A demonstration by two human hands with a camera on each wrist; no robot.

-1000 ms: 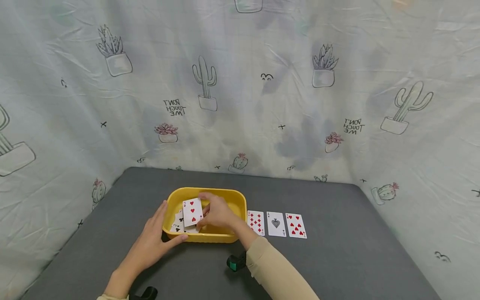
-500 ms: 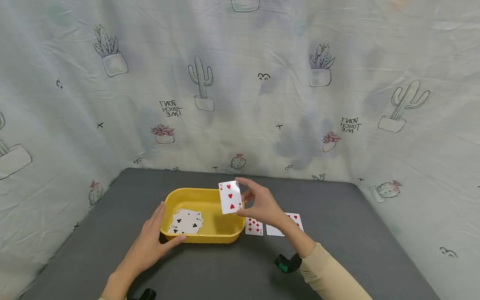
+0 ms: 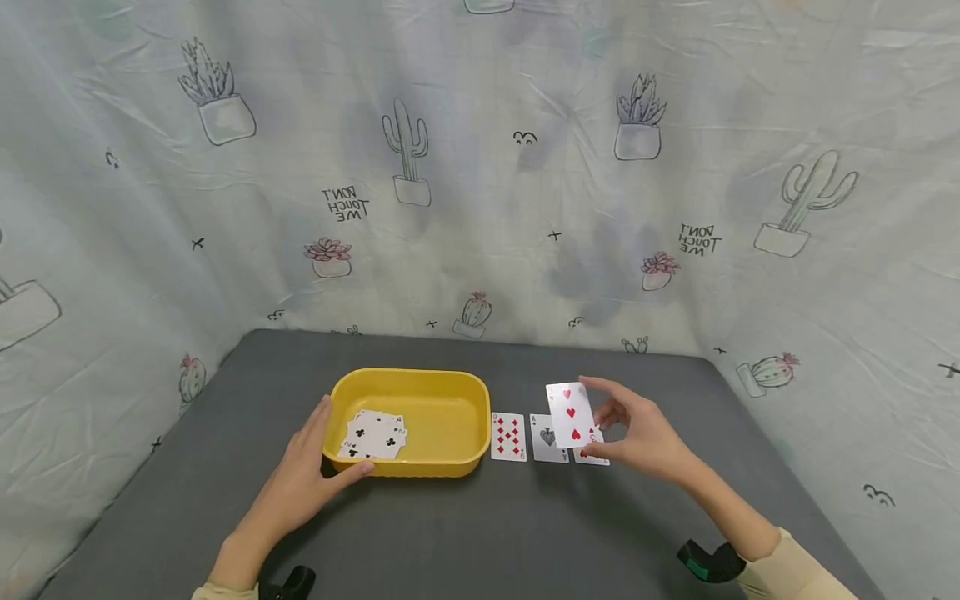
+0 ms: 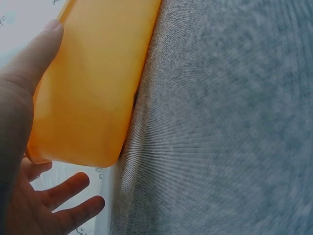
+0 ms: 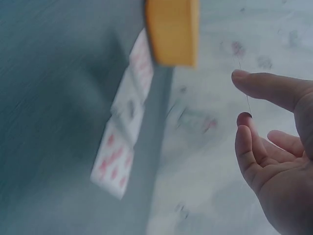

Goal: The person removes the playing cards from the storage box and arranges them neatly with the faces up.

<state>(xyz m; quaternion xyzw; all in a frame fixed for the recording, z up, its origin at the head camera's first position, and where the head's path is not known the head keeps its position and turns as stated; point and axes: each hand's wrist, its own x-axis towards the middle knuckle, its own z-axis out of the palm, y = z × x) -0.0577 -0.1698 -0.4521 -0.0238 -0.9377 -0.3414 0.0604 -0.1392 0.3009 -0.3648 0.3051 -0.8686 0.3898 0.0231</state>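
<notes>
My right hand (image 3: 645,429) pinches a three of hearts (image 3: 570,415) by its right edge, between thumb and fingers, above the table. In the right wrist view this card is edge-on, a thin line. Below it lie an ace of spades (image 3: 545,448) and a seven of hearts (image 5: 113,164), the latter partly covered in the head view. A nine of diamonds (image 3: 508,437) lies left of them. My left hand (image 3: 300,471) holds the near left corner of a yellow tray (image 3: 412,375), thumb (image 4: 39,51) along its near rim. Inside the tray, a two of clubs (image 3: 375,437) tops overlapping cards.
The face-up cards form a row just right of the tray on the grey table (image 3: 450,533). Behind stands a pale curtain (image 3: 480,208) with cactus drawings. A dark wrist device (image 3: 708,562) sits on the right forearm.
My right hand has lifted the three of hearts out of the tray and carried it right, over the card row. My left hand stays at the tray's corner.
</notes>
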